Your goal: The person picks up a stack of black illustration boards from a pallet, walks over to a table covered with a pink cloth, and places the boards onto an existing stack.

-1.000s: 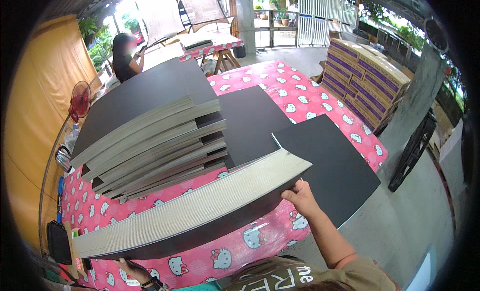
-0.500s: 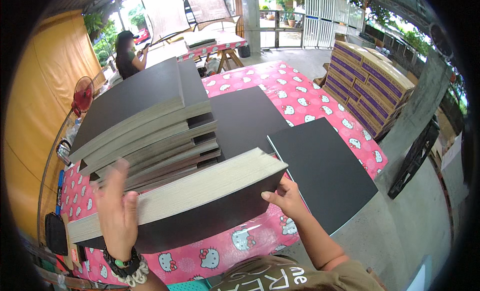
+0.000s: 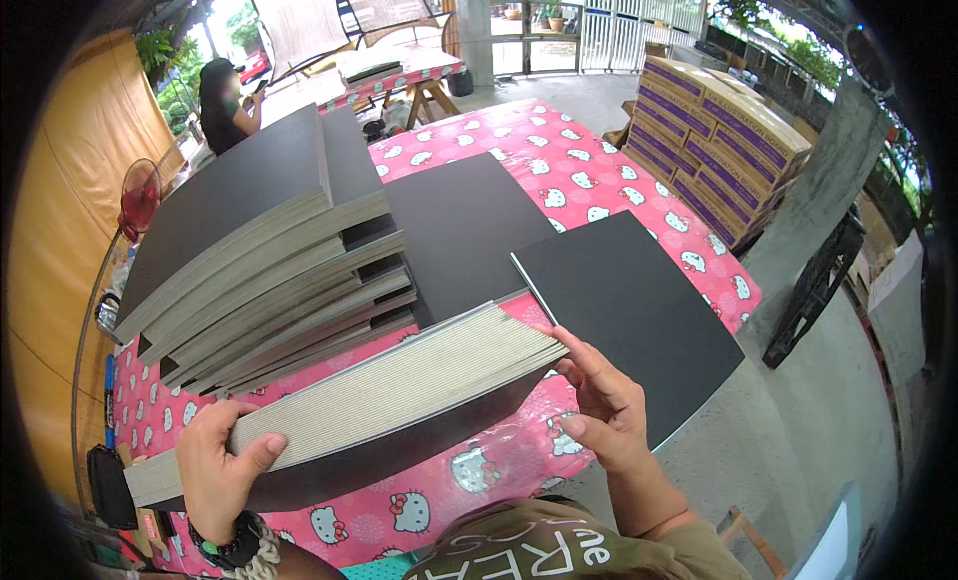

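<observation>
A thick bundle of black-faced boards (image 3: pixel 399 375) stands on its long edge before me, pale board edges upward and a black face toward me. Over the bundle's left part my left hand (image 3: pixel 222 458) is closed, its thumb lying across the pale edges and its fingers reaching over the far side. My right hand (image 3: pixel 606 400) is at the right end, fingers stretched along the corner and thumb held away from the black face. Just beyond the bundle rises a tall, uneven pile of similar boards (image 3: pixel 225 206). More black boards lie flat beside it (image 3: pixel 474 221) and at the right (image 3: pixel 629 320).
A pink patterned cloth (image 3: pixel 589 181) covers the table. Beyond its right side stand stacked cartons (image 3: pixel 714 146). At the left are a red fan (image 3: pixel 140 196) and a black pouch (image 3: pixel 110 485). Another person (image 3: pixel 222 111) stands behind the tall pile.
My left hand has come down from above the bundle and closed over its left part. The right thumb has left the black face, and the right fingers have straightened along the end.
</observation>
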The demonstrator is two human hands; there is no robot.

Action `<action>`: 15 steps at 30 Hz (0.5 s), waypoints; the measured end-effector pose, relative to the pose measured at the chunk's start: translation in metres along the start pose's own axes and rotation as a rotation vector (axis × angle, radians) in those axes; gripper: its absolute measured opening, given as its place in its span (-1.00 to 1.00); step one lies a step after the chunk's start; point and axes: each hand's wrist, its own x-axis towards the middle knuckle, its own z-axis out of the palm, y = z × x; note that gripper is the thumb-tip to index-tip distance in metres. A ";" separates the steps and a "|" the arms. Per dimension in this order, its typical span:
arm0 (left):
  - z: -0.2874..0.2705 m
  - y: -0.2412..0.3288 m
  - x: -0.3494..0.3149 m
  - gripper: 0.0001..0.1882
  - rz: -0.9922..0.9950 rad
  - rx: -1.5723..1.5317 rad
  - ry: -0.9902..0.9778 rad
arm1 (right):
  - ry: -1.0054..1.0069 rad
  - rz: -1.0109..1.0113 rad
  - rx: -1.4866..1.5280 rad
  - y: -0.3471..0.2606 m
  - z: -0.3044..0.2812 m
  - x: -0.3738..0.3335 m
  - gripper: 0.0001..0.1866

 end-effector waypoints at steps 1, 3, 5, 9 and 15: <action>0.001 -0.001 0.000 -0.42 0.014 0.002 0.024 | 0.007 0.009 -0.012 -0.001 0.002 -0.001 -0.24; 0.000 -0.003 0.002 -0.42 -0.028 -0.006 -0.011 | 0.001 -0.012 -0.059 -0.002 0.002 -0.001 -0.22; 0.000 -0.004 0.001 -0.42 -0.042 -0.005 -0.010 | -0.007 -0.031 -0.096 -0.004 0.004 -0.001 -0.20; -0.001 0.000 0.001 -0.41 -0.009 0.008 0.024 | -0.015 -0.051 -0.160 -0.006 0.005 -0.002 -0.17; -0.001 -0.002 0.002 -0.41 -0.002 0.010 0.003 | -0.027 -0.073 -0.187 -0.007 0.005 -0.003 -0.15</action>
